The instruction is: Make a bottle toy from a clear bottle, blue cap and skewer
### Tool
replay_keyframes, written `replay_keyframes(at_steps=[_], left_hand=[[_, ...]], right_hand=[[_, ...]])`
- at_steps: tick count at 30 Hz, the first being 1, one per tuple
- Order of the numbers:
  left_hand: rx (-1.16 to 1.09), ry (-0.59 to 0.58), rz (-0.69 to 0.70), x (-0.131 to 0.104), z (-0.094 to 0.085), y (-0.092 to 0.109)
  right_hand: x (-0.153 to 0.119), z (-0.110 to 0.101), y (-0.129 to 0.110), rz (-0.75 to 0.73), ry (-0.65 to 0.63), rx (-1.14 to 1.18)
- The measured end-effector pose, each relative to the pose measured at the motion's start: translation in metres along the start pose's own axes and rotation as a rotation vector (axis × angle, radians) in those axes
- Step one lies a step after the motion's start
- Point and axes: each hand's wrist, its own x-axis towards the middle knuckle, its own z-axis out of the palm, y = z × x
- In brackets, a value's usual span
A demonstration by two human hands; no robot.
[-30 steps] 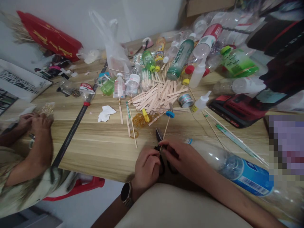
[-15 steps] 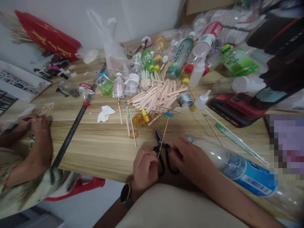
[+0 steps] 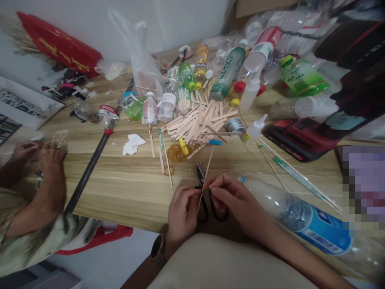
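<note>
A thin wooden stick [image 3: 208,167] stands tilted in my left hand [image 3: 183,208], closed with thumb and index finger pinching its lower part. At its far tip sits a short blue piece [image 3: 215,142]. My right hand [image 3: 233,196] is right beside the stick, fingertips pinched together; whatever they hold is too small to make out. Under both hands lie black-handled scissors [image 3: 201,171] on the table, blades pointing away. A large clear bottle with a blue label [image 3: 326,228] lies to the right of my right forearm.
Beyond my hands is a heap of wooden craft sticks [image 3: 195,122], with rubber bands [image 3: 177,153] before it. A red-and-black power drill [image 3: 303,136] stands at right; plastic bottles [image 3: 228,74] crowd the back. At left, another person's hands [image 3: 49,160] work near a black tube [image 3: 90,170].
My right hand has moved left and in against the stick, its fingertips now near my left fingers. The stick's blue tip has shifted slightly.
</note>
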Motion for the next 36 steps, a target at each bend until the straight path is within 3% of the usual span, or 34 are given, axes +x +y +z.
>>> replay_keyframes(at_steps=[7,10,16,22,27,36], left_hand=[[-0.471,-0.02,-0.461,0.007,0.001,0.002],[-0.667,-0.018,-0.529,0.01,0.003,0.002],[-0.671,-0.159,-0.487,0.02,-0.002,0.007],[-0.278,-0.292,-0.275,0.026,-0.005,0.011],[-0.137,-0.301,-0.157,0.028,-0.004,0.015],[-0.075,-0.309,-0.133,0.031,-0.002,0.019]], right_hand=[[0.004,0.005,0.006,0.122,-0.054,0.139],[0.004,0.004,0.006,0.131,-0.077,0.1],[0.003,0.004,0.007,0.068,-0.063,-0.067],[0.006,0.001,0.009,-0.073,-0.003,-0.358],[0.007,-0.001,0.011,-0.088,-0.003,-0.493],[0.006,0.001,0.013,-0.061,0.015,-0.513]])
